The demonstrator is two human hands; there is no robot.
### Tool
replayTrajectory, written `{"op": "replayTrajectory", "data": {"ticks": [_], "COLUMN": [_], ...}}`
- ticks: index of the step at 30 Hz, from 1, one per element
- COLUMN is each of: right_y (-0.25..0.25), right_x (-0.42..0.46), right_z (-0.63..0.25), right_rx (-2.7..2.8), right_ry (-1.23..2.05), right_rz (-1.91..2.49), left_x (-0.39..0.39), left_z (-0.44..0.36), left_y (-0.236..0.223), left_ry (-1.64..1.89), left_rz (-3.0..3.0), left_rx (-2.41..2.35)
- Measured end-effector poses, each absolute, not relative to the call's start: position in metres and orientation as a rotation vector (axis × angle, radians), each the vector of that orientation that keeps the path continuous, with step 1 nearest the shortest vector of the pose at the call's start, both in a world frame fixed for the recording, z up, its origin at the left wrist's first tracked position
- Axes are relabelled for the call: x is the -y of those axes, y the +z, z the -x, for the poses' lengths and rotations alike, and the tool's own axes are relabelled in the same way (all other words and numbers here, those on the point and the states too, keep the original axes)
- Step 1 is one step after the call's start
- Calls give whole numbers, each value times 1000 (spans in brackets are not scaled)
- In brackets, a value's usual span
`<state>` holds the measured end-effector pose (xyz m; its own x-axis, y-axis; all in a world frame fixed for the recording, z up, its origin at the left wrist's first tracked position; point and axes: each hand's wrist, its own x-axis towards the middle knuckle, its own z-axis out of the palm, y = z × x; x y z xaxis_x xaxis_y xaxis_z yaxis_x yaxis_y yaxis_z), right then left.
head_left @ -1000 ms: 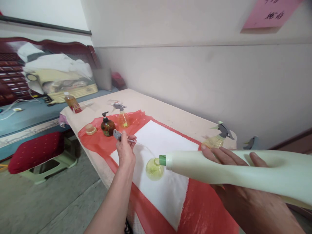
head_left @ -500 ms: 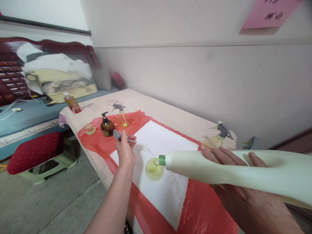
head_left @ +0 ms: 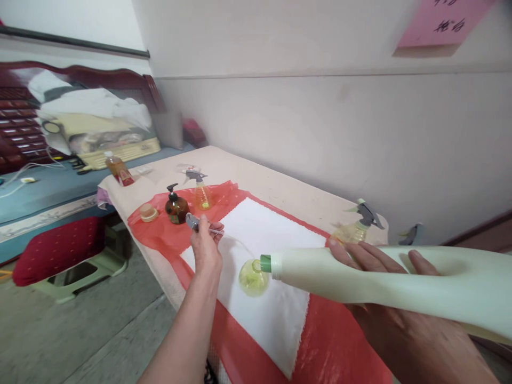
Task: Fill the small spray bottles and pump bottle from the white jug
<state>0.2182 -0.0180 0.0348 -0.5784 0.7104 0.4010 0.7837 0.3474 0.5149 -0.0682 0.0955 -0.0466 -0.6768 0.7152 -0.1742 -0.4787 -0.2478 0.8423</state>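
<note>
From my station I record the right hand (head_left: 400, 330) curled around the jug (head_left: 320, 274), fingers spread along it, the jug tipped nearly level with its green spout (head_left: 265, 263) at the mouth of the flask (head_left: 253, 282); contact there I cannot tell. The flask stands on the white cloth (head_left: 276, 229), right of the left hand (head_left: 206, 253), whose bent fingers grip the spray head (head_left: 192, 221). I note the pump bottle (head_left: 176, 207) just beyond, on the red sheet (head_left: 340, 336).
</note>
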Motion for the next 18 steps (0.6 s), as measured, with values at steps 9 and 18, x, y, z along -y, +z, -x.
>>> {"op": "replayTrajectory", "data": {"ticks": [9,18], "right_y": [34,36], "right_x": [17,18], "right_z": [-217,-217], "right_rx": [2499,2457], "right_ry": [-989,-1047], "right_rz": [1417,1367], "left_x": [-96,-96], "left_z": [68,68], "left_y": [-47,-47], "left_ry": [1991,1995], "left_rz": [-317,-320], "left_rx": [-1218,-1217]}}
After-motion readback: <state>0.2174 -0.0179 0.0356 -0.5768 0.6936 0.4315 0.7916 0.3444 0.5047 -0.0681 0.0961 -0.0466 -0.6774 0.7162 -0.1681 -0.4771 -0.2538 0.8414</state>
